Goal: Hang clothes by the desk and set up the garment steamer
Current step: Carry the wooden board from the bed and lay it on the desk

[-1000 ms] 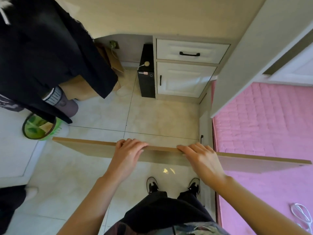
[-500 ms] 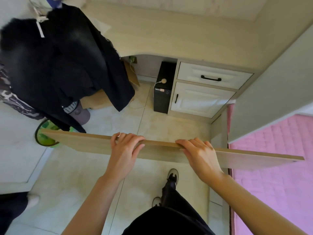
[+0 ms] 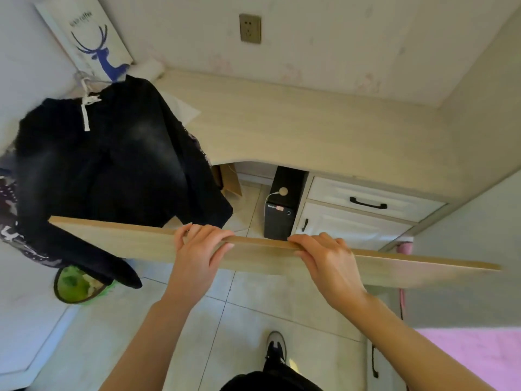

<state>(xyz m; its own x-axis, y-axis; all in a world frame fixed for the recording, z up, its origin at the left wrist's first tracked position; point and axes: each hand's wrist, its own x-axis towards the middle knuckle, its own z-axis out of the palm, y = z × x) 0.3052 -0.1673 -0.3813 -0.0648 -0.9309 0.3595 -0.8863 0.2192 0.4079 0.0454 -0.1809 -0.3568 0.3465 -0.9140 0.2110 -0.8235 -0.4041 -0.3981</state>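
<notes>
I hold a long light wooden board [image 3: 118, 239] level in front of me, its top edge facing me. My left hand [image 3: 198, 251] grips that edge near the middle, fingers curled over it. My right hand [image 3: 324, 256] grips the same edge a little to the right. A black garment [image 3: 107, 170] hangs on a white hanger [image 3: 84, 83] at the left end of the pale wooden desk [image 3: 296, 131]. Patterned dark clothes [image 3: 11, 221] hang behind it at the far left. No garment steamer is visible.
Under the desk stand a black computer tower [image 3: 280, 213], a cardboard box [image 3: 229, 179] and white drawers [image 3: 369, 203]. A green bin [image 3: 77, 285] sits on the tiled floor at left. A deer picture [image 3: 90, 38] leans on the wall near a socket [image 3: 250, 28]. A pink bed [image 3: 479, 359] lies at right.
My view has tilted up, so the desk top, wall socket and picture came into sight. The board rose relative to the floor. Both hands keep the same grip.
</notes>
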